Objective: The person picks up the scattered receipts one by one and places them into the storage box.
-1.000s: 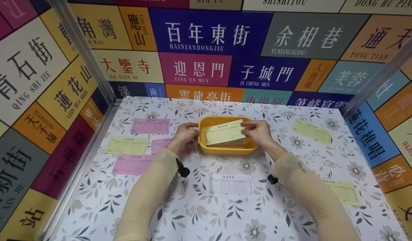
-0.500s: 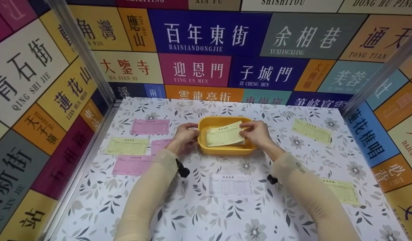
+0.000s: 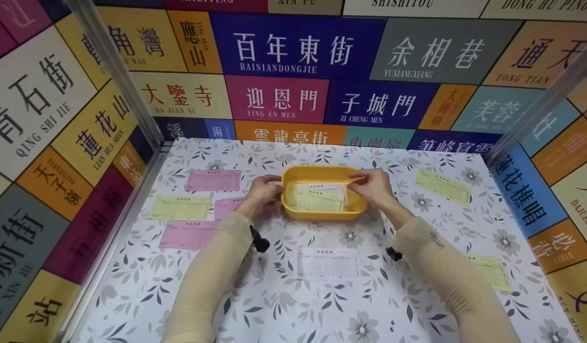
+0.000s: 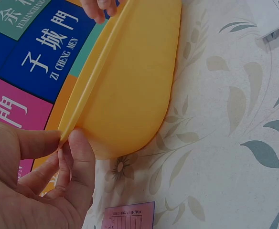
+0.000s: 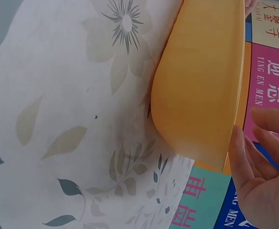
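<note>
My left hand pinches the left rim of a yellow plastic tub; the left wrist view shows thumb and finger meeting on that rim. A yellow printed slip lies in the tub, partly over a pale slip. At the right rim is my right hand, thumb and fingers apart with nothing between them. In the right wrist view, a fingertip of the right hand is right at the tub's edge. A white slip lies on the table in front of the tub.
Pink slips and a yellow slip lie at the left of the flower-patterned table. On the right are one yellow slip and another, partly hidden by the right sleeve. Printed panels wall in the back and sides.
The yellow slip that my right hand was holding has been let go and now lies in the tub. My right hand has shifted slightly right; the left stays on the rim.
</note>
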Demonstrator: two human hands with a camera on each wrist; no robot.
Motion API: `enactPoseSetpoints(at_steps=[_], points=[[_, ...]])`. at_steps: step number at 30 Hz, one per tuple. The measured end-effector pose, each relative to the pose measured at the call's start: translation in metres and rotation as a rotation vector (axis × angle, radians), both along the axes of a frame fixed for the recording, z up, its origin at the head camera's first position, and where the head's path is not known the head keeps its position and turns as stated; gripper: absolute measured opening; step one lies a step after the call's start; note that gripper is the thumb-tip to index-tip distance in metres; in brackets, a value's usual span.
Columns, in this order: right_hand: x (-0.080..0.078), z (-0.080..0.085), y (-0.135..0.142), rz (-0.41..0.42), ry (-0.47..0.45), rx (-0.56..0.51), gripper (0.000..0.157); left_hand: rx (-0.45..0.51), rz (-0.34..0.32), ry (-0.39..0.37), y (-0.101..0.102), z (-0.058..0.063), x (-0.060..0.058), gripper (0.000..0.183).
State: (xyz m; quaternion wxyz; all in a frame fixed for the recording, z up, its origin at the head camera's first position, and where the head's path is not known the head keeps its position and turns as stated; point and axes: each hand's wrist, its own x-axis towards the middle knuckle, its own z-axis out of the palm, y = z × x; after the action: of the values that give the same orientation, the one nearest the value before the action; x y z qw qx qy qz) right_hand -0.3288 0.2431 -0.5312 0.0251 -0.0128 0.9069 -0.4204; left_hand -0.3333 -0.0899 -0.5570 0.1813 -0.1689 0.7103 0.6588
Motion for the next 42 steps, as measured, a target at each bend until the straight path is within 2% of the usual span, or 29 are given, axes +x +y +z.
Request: enactPoseSetpoints(at_steps=[10,17,24,32,42], points=[[-0.003,0.006,0.018,-0.007,0.061,0.057,0.032,-0.01,0.016,-0.038,0.001,0.001,-0.004,0.052],[-0.004,0.007,0.04,-0.048,0.047,0.091,0.03,0.002,0.017,-0.041,0.001,0.001,-0.004,0.053],[0.001,0.007,0.071,-0.081,0.048,0.131,0.032,0.018,-0.006,-0.023,-0.002,0.002,-0.002,0.055],[0.004,0.011,0.114,-0.128,0.03,0.238,0.035,-0.002,0.002,-0.04,-0.001,0.002,-0.002,0.051],[0.01,0.011,0.167,-0.157,0.047,0.326,0.046,-0.004,0.009,-0.077,0.0,0.001,-0.004,0.049]])
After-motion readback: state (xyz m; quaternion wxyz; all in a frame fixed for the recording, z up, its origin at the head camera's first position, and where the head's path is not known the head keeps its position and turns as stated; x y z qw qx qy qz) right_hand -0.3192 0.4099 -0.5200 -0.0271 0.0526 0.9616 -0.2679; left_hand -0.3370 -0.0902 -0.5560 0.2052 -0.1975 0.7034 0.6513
